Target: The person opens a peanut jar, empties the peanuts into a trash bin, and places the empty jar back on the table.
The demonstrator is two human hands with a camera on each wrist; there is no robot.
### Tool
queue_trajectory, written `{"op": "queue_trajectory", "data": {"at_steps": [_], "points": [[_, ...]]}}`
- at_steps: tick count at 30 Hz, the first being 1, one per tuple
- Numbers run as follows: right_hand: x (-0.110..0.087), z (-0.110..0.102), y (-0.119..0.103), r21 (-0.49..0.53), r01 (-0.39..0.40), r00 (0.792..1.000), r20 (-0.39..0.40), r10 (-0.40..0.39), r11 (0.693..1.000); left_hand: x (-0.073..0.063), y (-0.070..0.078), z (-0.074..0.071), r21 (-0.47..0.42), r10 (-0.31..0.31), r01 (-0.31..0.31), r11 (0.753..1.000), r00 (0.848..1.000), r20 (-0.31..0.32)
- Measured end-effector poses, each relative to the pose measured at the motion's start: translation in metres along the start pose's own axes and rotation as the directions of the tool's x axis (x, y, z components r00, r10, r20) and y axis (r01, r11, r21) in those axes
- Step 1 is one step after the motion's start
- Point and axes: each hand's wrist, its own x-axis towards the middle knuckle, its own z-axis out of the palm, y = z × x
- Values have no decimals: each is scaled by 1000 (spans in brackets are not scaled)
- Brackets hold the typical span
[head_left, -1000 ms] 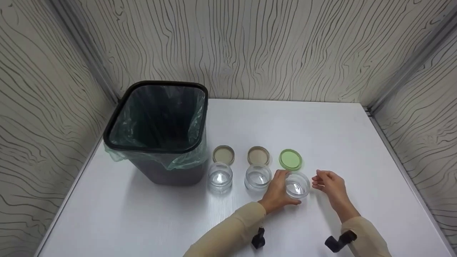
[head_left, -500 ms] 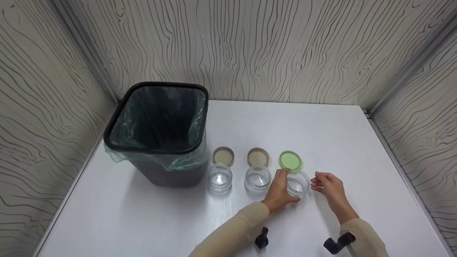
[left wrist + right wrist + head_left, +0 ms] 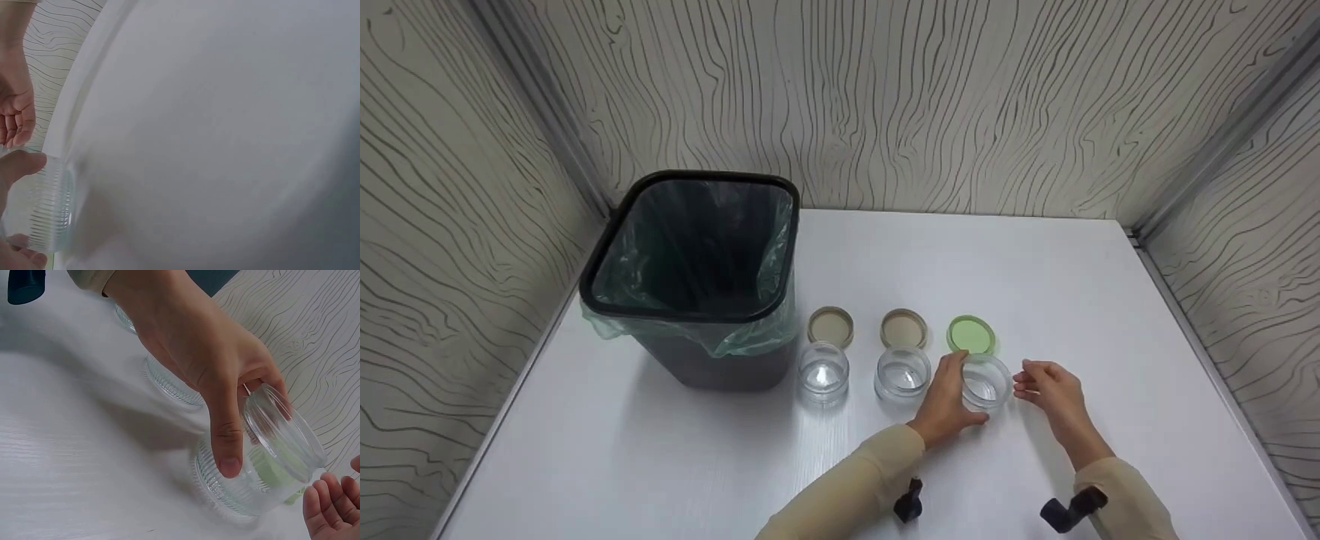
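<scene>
My left hand curves thumb and fingers round a clear glass jar, the rightmost of three, lidless and with fine ribs on its side. In the right wrist view the thumb presses along the side of this jar. My right hand is just right of the jar, its fingers loosely bent and holding nothing. A green lid lies behind the held jar. Left of my left hand stand a middle glass jar and a left glass jar.
Behind the other jars lie a tan lid and an olive-beige lid. A dark bin with a green liner bag stands at the left of the white table. Patterned walls enclose the table at the back and sides.
The jar in my left hand has shifted slightly away from me, closer to the green lid. My right hand has barely moved, and the other jars and lids stay put.
</scene>
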Motion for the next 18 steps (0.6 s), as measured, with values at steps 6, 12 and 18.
{"op": "queue_trajectory", "data": {"at_steps": [6,12,18], "points": [[1,-1,-2,-7,2,1000,-12,-2,1000,-2,2,-1,6,-15,15,1000,1000,8],[-1,0,-9,-43,38,999,-27,-39,998,-3,11,-6,29,-39,38,999,999,17],[-5,4,-21,-73,83,996,-29,-85,994,-2,23,-25,17,-15,15,1000,1000,7]]}}
